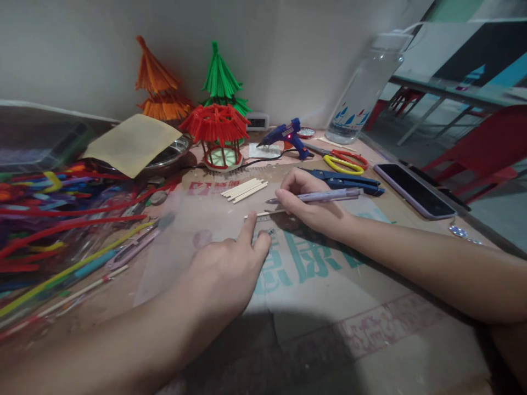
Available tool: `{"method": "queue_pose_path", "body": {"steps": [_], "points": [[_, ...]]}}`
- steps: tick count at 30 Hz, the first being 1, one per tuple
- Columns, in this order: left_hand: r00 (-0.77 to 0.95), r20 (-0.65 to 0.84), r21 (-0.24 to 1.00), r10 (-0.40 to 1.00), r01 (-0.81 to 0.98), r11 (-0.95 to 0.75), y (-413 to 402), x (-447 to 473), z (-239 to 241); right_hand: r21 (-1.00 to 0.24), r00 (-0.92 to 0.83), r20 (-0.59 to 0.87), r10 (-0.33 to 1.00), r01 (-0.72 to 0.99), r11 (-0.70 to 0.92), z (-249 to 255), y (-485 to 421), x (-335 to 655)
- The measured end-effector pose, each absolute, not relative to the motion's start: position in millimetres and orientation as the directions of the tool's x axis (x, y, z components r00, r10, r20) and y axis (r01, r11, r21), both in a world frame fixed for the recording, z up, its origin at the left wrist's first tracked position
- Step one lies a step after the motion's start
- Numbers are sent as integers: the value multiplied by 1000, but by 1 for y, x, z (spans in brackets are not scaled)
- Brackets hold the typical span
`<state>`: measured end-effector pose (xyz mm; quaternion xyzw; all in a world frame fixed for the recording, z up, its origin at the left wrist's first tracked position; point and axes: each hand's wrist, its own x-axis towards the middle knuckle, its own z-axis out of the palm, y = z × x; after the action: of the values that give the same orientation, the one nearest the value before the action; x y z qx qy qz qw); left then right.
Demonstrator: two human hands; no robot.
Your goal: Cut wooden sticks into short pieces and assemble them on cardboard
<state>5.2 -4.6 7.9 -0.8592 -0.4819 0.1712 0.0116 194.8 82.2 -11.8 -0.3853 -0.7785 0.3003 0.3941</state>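
My right hand [307, 203] is closed around a pale purple pen [333, 195], its tip pointing left. Under that hand's fingers runs a thin wooden stick [265, 214] lying on the covered work surface. The outstretched index finger of my left hand [226, 263] presses on the stick's left end, with its thumb out to the side and the other fingers curled under. Small ruler-like markings [269, 232] show by the left thumb; most of that piece is hidden. Just beyond lies a small pile of cut wooden sticks [245, 190].
Behind stand red [214, 123], green [222, 77] and orange [158, 77] pipe-cleaner pagodas. A blue glue gun [288, 134], scissors [345, 163], dark blue cutters [349, 182], a phone [414, 189] and a bottle [358, 90] are right. Left lie pipe cleaners [49, 219] and a bowl [175, 151].
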Motion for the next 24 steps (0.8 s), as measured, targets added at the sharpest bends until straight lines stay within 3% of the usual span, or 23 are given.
{"method": "queue_pose_path", "body": {"steps": [3, 9, 13, 15, 17, 20, 24], "points": [[514, -194, -202, 836, 813, -547, -7, 3, 4, -718, -382, 446, 809, 387, 578, -13, 87, 196], [591, -53, -235, 805, 776, -585, -7, -3, -2, -408, -535, 632, 560, 385, 828, -16, 94, 199], [630, 37, -279, 776, 752, -597, -9, -6, -2, -362, -561, 672, 484, 321, 875, -17, 94, 200], [638, 79, -292, 766, 750, -594, -10, -7, -3, -417, -511, 700, 499, 274, 866, -12, 92, 201], [643, 111, -283, 758, 751, -596, -10, -8, -5, -557, -395, 698, 597, 224, 800, -2, 92, 203], [645, 144, -222, 751, 760, -611, -8, -9, -6, -716, -219, 639, 737, 180, 675, 21, 100, 212], [620, 137, -102, 772, 784, -612, -4, -8, -6, -852, -145, 516, 844, 17, 523, 52, 121, 230]]}}
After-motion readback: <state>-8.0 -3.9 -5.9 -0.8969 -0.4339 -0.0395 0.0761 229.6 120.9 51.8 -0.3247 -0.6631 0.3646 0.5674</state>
